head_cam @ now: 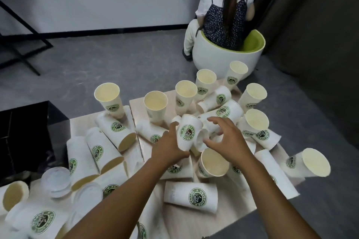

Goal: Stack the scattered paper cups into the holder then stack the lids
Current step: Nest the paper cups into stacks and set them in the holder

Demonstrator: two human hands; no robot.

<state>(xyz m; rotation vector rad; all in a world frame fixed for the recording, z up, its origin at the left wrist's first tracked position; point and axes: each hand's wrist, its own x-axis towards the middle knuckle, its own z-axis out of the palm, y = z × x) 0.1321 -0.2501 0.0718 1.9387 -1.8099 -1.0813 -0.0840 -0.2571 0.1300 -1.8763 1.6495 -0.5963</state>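
Many white paper cups with green round logos are strewn over a low light-wood table [231,207]; some stand upright, others lie on their sides. My left hand [168,146] grips one cup [188,132] near its base, tilted just above the heap at the middle. My right hand [226,137] hovers beside that cup with spread, curved fingers over a lying cup [205,137], holding nothing. Clear plastic lids [56,180] lie among the cups at the near left. No holder is visible.
A black box [25,132] stands at the table's left edge. A person sits in a white and green tub chair [223,56] just beyond the far side. Grey floor surrounds the table; a black metal frame [25,48] stands far left.
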